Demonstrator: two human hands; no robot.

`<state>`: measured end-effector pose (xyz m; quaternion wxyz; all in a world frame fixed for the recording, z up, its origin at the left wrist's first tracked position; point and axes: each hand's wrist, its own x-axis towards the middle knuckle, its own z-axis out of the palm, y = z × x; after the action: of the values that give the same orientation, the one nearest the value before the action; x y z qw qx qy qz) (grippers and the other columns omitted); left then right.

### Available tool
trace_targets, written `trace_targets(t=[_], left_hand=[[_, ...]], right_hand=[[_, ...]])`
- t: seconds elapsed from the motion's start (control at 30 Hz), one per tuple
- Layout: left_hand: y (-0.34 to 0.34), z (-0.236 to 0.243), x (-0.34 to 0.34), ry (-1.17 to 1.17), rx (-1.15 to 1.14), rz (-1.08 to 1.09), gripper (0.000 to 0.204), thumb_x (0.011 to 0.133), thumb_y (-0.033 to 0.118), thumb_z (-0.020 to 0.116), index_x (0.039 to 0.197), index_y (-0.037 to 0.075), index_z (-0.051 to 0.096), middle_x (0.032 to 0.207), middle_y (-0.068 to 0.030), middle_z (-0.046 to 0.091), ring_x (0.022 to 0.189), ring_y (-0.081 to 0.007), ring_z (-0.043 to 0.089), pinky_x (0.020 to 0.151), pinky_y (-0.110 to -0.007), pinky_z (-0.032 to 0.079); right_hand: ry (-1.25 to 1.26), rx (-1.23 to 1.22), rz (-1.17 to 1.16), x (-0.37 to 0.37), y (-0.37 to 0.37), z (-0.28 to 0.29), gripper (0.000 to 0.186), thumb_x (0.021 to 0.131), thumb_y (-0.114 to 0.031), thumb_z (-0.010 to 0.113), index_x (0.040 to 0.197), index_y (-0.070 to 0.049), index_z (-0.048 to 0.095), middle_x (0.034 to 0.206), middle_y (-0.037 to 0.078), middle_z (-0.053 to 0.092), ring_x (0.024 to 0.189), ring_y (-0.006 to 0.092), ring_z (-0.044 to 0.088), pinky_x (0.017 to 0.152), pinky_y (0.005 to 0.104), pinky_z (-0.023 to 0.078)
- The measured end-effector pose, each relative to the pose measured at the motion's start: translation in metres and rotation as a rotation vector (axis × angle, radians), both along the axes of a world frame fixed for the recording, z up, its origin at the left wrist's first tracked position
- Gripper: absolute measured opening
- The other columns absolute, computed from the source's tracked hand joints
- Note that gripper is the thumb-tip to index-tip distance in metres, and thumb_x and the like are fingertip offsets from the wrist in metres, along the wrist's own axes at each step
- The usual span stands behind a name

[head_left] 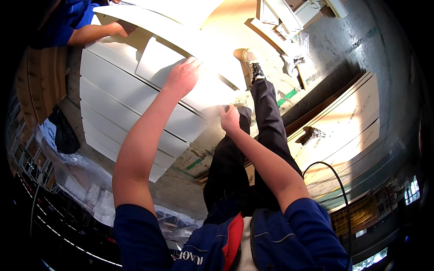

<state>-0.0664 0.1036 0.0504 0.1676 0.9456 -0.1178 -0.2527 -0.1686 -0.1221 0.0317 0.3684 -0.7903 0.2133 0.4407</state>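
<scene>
A white chest of drawers [113,97] with several long fronts stands before me on the left. My left hand [184,77] is closed at the upper edge of a white drawer panel [156,63], fingers curled toward the bright top part. The right hand [230,118] pinches at the right end of the white panel, where glare and blur wash out the edge. At the far left, a co-worker's hand [124,29] reaches into the gap under the long white top board [135,12].
A hammer [297,70] lies on the floor beyond my shoe [253,63]. At right, a power drill [311,134] rests on stacked flat cardboard [357,122]. White boards [282,18] are at the back. Plastic-wrapped goods [90,194] stand at left; a black cable [339,180] loops at right.
</scene>
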Motion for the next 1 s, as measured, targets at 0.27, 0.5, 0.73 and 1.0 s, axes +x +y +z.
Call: trace_targets(t=[0.27,0.5,0.73,1.0], left_hand=[[-0.005,0.005,-0.008,-0.069,0.081,0.013,0.028,0.081,0.008,0.066,0.107,0.005,0.057,0.115,-0.0086,0.057,0.117,-0.0244,0.054,0.089,-0.033,0.055],[-0.011,0.013,-0.003,0.081,0.127,-0.027,0.065,0.067,0.015,0.088,0.120,0.003,0.052,0.124,-0.0110,0.052,0.125,-0.0261,0.049,0.102,-0.032,0.050],[-0.011,0.008,-0.004,0.069,0.187,-0.068,0.064,0.067,0.018,0.087,0.119,0.002,0.053,0.123,-0.0100,0.052,0.123,-0.0243,0.049,0.104,-0.032,0.046],[-0.012,-0.004,-0.008,0.020,0.199,-0.060,0.056,0.069,0.017,0.083,0.117,0.004,0.056,0.120,-0.0074,0.053,0.119,-0.0212,0.051,0.100,-0.033,0.046]], right_hand=[[0.012,-0.003,0.016,-0.001,-0.002,-0.003,0.037,0.092,-0.031,0.069,0.096,0.005,0.060,0.091,0.023,0.068,0.090,0.0396,0.066,0.079,0.0449,0.051],[-0.030,-0.009,0.006,-0.008,-0.003,-0.009,0.038,0.092,-0.031,0.068,0.095,0.005,0.059,0.091,0.024,0.068,0.089,0.0404,0.066,0.078,0.0454,0.051],[0.000,-0.016,0.040,-0.006,-0.002,-0.010,0.039,0.093,-0.032,0.067,0.095,0.006,0.059,0.089,0.024,0.067,0.089,0.0406,0.066,0.078,0.0455,0.050],[0.035,0.002,0.065,-0.006,-0.005,-0.012,0.039,0.096,-0.032,0.062,0.102,0.006,0.060,0.095,0.026,0.067,0.093,0.0416,0.065,0.082,0.0466,0.050]])
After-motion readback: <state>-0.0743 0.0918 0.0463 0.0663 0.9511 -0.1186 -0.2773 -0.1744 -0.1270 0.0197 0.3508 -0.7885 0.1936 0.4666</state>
